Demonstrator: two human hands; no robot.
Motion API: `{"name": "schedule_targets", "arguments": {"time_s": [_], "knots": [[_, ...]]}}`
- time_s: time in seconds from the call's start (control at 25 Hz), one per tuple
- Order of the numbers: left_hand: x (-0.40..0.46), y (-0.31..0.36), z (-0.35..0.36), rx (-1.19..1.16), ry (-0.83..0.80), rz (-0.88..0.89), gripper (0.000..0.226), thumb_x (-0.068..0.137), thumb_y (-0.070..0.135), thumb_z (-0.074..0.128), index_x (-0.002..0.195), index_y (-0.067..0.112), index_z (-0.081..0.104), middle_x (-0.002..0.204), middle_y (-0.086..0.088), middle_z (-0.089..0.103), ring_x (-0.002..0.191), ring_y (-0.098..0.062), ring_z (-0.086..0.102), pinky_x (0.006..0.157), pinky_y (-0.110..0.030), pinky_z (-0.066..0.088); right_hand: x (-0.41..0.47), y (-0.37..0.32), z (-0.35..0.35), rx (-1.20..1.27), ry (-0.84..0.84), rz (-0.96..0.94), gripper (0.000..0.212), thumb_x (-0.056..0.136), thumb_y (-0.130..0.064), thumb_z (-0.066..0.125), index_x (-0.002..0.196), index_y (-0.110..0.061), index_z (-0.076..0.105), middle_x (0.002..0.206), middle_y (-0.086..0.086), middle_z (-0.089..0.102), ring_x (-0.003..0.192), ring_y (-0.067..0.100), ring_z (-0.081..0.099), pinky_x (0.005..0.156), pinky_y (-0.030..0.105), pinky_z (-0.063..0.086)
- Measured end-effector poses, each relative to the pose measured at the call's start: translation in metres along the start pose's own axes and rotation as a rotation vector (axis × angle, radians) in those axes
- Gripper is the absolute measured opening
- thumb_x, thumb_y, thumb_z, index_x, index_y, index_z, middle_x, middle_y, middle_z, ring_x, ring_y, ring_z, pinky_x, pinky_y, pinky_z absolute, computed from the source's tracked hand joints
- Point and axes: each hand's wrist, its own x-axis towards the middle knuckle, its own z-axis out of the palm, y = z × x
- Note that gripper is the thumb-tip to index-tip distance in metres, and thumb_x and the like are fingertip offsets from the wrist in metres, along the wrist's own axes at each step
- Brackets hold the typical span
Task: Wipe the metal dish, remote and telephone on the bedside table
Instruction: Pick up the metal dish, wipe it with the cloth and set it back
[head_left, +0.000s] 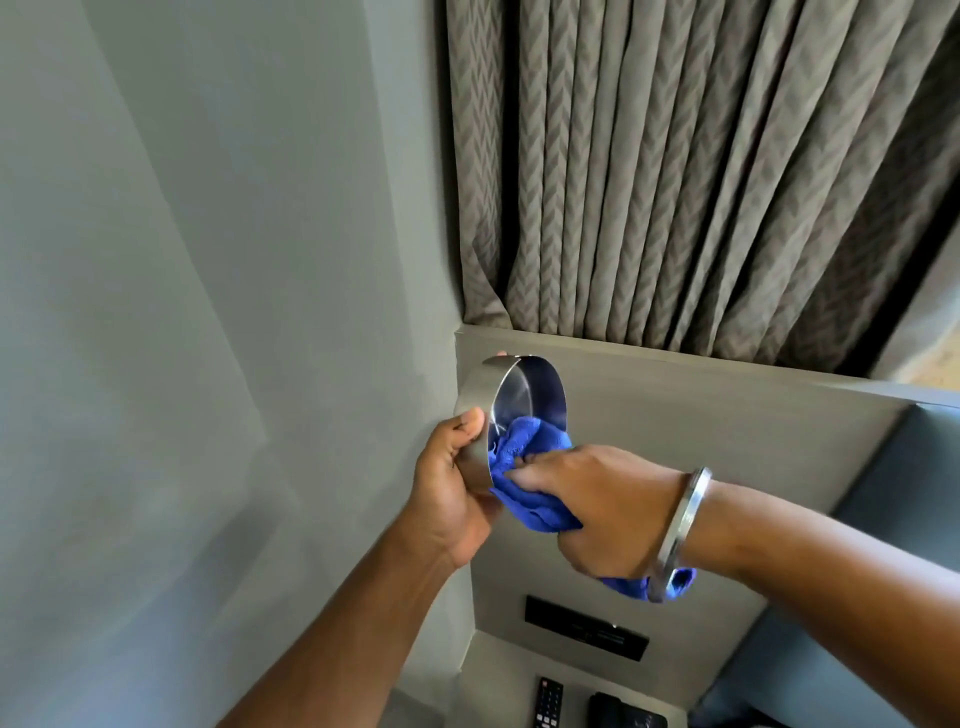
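A round metal dish (524, 395) is held up in the air, tipped on its side with its open face toward the right. My left hand (452, 488) grips its rim and outer wall from the left. My right hand (597, 499) holds a bunched blue cloth (524, 467) pressed into the lower part of the dish's inside. A tail of the cloth hangs below my right wrist. Far below, at the bottom edge, a black remote (548, 701) and a black telephone (623, 714) lie on the bedside table (498, 670).
A grey wall (208, 260) fills the left. A grey panel (701, 415) with a dark switch plate (587, 627) stands behind the table. Patterned curtains (675, 166) hang above it. A blue-grey padded headboard (857, 597) is at the right. A metal bangle (680, 530) circles my right wrist.
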Motion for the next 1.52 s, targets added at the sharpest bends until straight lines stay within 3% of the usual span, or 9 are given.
{"name": "schedule_targets", "arguments": {"time_s": [0.24,0.32,0.44,0.64,0.72,0.8,0.88,1.24,1.52], "knots": [[-0.005,-0.015,-0.004,0.017,0.045,0.060,0.028,0.063,0.041,0.078,0.057,0.020,0.061,0.059,0.002,0.058,0.065,-0.016,0.056,0.068,-0.030,0.045,0.006,-0.001,-0.008,1.042,-0.111,0.135,0.031,0.062,0.003,0.049,0.091,0.003,0.059,0.071,0.016,0.056,0.059,0.020,0.055,0.050,0.025,0.047],[-0.005,-0.014,-0.003,0.017,0.025,0.071,0.043,0.066,0.050,0.077,0.086,0.012,0.075,0.088,-0.009,0.074,0.090,-0.022,0.068,0.081,-0.032,0.055,0.011,-0.004,-0.005,1.569,-0.075,0.159,0.031,0.059,0.006,0.046,0.086,0.005,0.063,0.077,0.021,0.063,0.065,0.029,0.063,0.056,0.027,0.053],[0.001,-0.006,-0.009,-0.073,0.063,0.014,0.071,0.067,0.049,0.076,0.120,0.004,0.061,0.128,-0.023,0.058,0.119,-0.036,0.058,0.099,-0.046,0.048,0.017,-0.011,-0.002,2.005,0.083,0.131,0.028,0.065,0.007,0.042,0.084,0.006,0.062,0.072,0.020,0.066,0.063,0.031,0.067,0.056,0.032,0.055],[-0.010,0.016,-0.044,-0.392,-0.079,-0.177,0.076,0.080,0.059,0.063,0.140,0.014,0.053,0.146,-0.022,0.048,0.133,-0.053,0.040,0.103,-0.063,0.034,-0.003,0.017,-0.013,1.378,0.517,0.045,0.059,0.065,0.009,0.045,0.107,-0.025,0.068,0.085,0.002,0.072,0.077,0.016,0.065,0.064,0.026,0.054],[-0.016,0.014,-0.044,-0.433,-0.208,-0.267,0.077,0.084,0.065,0.056,0.142,0.015,0.051,0.148,-0.022,0.045,0.136,-0.050,0.037,0.108,-0.065,0.027,-0.003,0.011,-0.012,0.825,0.448,-0.075,0.071,0.065,0.001,0.048,0.129,-0.032,0.053,0.112,-0.004,0.067,0.098,0.008,0.059,0.082,0.023,0.050],[-0.019,0.008,-0.038,-0.411,-0.252,-0.303,0.073,0.089,0.066,0.048,0.145,0.018,0.047,0.151,-0.018,0.044,0.139,-0.043,0.036,0.109,-0.065,0.023,0.007,0.000,-0.004,0.252,0.270,-0.120,0.085,0.070,-0.012,0.049,0.147,-0.033,0.020,0.153,-0.007,0.031,0.137,0.004,0.026,0.111,0.025,0.026],[-0.023,0.006,-0.034,-0.348,-0.241,-0.319,0.071,0.093,0.065,0.043,0.146,0.019,0.045,0.150,-0.015,0.045,0.139,-0.038,0.039,0.110,-0.061,0.026,0.020,-0.013,0.003,-0.117,0.227,-0.165,0.084,0.076,-0.020,0.049,0.149,-0.027,0.009,0.159,-0.004,0.011,0.144,0.010,0.003,0.116,0.026,0.007],[-0.045,0.006,-0.036,-0.249,-0.079,-0.316,0.075,0.076,0.067,0.062,0.128,0.014,0.064,0.129,-0.015,0.064,0.121,-0.037,0.058,0.105,-0.054,0.037,0.024,-0.022,-0.010,-0.082,-0.220,-0.501,0.037,0.076,-0.005,0.056,0.108,-0.022,0.063,0.114,-0.015,0.058,0.107,0.005,0.042,0.094,0.033,0.042],[-0.048,0.001,-0.030,-0.244,-0.091,-0.292,0.072,0.086,0.066,0.052,0.144,0.023,0.048,0.140,-0.021,0.054,0.121,-0.050,0.052,0.094,-0.059,0.044,0.028,-0.015,0.001,-0.720,0.116,-0.358,0.058,0.085,-0.015,0.035,0.143,-0.009,0.026,0.141,0.009,0.043,0.115,0.031,0.047,0.084,0.041,0.047]]}}
